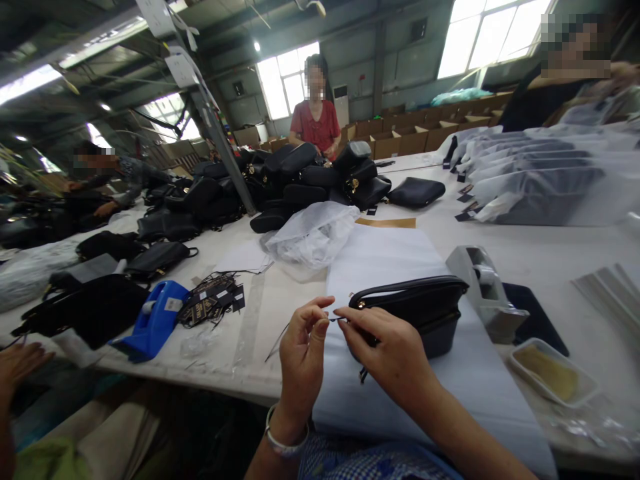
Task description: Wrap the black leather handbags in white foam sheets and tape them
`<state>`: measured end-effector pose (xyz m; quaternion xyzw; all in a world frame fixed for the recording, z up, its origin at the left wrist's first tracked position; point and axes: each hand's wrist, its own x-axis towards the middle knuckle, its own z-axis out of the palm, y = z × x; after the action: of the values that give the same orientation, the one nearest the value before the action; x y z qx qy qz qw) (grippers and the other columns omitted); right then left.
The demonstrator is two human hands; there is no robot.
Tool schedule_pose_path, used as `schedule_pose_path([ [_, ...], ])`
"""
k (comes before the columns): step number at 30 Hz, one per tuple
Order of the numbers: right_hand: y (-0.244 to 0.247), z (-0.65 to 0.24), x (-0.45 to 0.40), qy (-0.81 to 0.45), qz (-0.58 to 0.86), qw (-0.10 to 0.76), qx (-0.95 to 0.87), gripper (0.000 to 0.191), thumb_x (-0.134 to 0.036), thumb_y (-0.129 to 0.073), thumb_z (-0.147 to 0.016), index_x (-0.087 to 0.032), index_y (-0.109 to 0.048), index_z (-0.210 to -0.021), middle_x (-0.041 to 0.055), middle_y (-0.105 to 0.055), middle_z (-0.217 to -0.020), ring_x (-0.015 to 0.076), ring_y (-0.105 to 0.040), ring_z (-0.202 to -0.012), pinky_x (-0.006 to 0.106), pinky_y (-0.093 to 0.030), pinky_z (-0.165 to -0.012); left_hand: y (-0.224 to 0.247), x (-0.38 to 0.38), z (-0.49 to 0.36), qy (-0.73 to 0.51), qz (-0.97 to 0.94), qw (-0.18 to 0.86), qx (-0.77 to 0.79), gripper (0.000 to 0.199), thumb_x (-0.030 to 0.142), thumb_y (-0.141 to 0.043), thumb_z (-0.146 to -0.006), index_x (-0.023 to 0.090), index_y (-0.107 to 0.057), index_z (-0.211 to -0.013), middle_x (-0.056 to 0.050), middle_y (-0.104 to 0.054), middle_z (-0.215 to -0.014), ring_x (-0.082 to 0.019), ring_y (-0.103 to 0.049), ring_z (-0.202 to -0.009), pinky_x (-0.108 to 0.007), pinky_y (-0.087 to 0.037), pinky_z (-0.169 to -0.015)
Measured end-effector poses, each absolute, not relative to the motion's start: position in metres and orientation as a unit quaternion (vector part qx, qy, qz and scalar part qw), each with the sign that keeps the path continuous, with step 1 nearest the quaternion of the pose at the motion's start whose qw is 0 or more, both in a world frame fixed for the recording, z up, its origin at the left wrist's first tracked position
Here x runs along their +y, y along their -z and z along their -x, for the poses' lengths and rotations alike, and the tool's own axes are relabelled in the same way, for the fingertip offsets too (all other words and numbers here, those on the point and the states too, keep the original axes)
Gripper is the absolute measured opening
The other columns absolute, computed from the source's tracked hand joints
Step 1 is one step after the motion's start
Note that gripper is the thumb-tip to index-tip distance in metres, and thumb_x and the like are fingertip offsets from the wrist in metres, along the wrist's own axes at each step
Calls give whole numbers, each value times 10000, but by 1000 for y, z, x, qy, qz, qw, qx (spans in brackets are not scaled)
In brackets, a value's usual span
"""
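A black handbag [435,313] stands in front of me on white sheeting, its strap [405,288] arched along the top and a gold-coloured ring at its near end. My left hand [304,350], with a light bangle at the wrist, pinches a thin black cord [337,319] just left of the bag. Against the bag's left end, my right hand [393,347] has its thumb and fingertips closed on the same cord. A thin dark line trails down behind my left hand; I cannot tell what hangs on it. The right hand hides part of the bag's near side.
Left lie black hang tags [213,300] with strings and a blue tape dispenser [157,317]. A grey tape dispenser [483,290] and a white tray [553,373] stand right. Black bags [300,177] are heaped behind a crumpled plastic bag [315,233]. Co-workers are around the table; one hand [23,363] shows at left.
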<state>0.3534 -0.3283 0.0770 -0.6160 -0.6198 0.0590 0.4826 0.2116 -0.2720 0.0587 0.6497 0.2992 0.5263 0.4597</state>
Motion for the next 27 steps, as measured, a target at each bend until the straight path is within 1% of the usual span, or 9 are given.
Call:
schedule_pose_path([
  [3,-77,-354,-327,-57,606,490,-624,156,-207,-645,-913,-274,-747,-1010,-17,-747,-886,148,-670,-802,260,-489,-734,-58,-270,-213,-527,-650,463,293,91,285,-563,-975,211,-594,-932,-60,-650,-1238,-183,-634,-1086,-327,-472,-972],
  [5,-77,-354,-327,-55,606,502,-614,137,-206,-650,-906,-263,-748,-983,-14,-745,-863,145,-672,-786,253,-494,-718,-57,-269,-215,-529,-644,474,285,90,296,-591,-959,222,-601,-1010,-68,-635,-1266,-200,-620,-1140,-337,-481,-978],
  [8,-77,-353,-327,-52,604,511,-610,150,-200,-634,-910,-260,-748,-986,-3,-750,-877,151,-678,-794,254,-508,-725,-53,-267,-218,-516,-634,504,279,234,307,-677,-901,233,-603,-1110,-88,-613,-1311,-238,-591,-1215,-354,-505,-972],
  [11,-77,-352,-329,-52,602,505,-617,172,-204,-616,-920,-261,-749,-1012,6,-753,-880,156,-675,-792,264,-518,-730,-51,-267,-222,-507,-638,492,307,128,294,-686,-893,212,-659,-988,-87,-639,-1279,-239,-595,-1210,-352,-496,-994],
  [15,-78,-352,-331,-45,602,508,-614,155,-218,-615,-927,-254,-751,-993,-1,-744,-848,150,-664,-763,267,-513,-706,-53,-268,-221,-509,-659,443,334,102,296,-631,-930,211,-686,-931,-76,-683,-1202,-226,-629,-1135,-367,-477,-1005],
  [19,-79,-353,-333,-55,606,513,-605,143,-213,-620,-921,-246,-747,-980,8,-751,-883,161,-671,-796,282,-512,-745,-55,-267,-214,-499,-687,406,337,66,275,-647,-922,223,-683,-904,-43,-705,-1067,-194,-643,-1043,-321,-487,-944],
  [21,-80,-353,-335,-66,608,510,-605,140,-213,-625,-915,-247,-748,-972,10,-753,-887,167,-673,-797,288,-510,-748,-55,-267,-211,-490,-686,431,321,59,266,-646,-922,221,-674,-898,-31,-695,-1000,-176,-639,-999,-296,-492,-913],
  [24,-81,-354,-337,-87,609,509,-602,145,-208,-632,-903,-259,-752,-968,1,-755,-893,167,-679,-806,288,-509,-757,-55,-268,-207,-481,-664,492,293,69,266,-634,-930,214,-663,-897,-22,-673,-974,-152,-627,-943,-266,-496,-879],
  [27,-82,-355,-339,-97,619,510,-589,149,-196,-635,-889,-261,-750,-957,-4,-755,-892,166,-687,-816,283,-512,-763,-52,-268,-205,-461,-645,542,280,83,279,-638,-928,203,-667,-909,-22,-663,-931,-122,-607,-807,-224,-497,-731],
])
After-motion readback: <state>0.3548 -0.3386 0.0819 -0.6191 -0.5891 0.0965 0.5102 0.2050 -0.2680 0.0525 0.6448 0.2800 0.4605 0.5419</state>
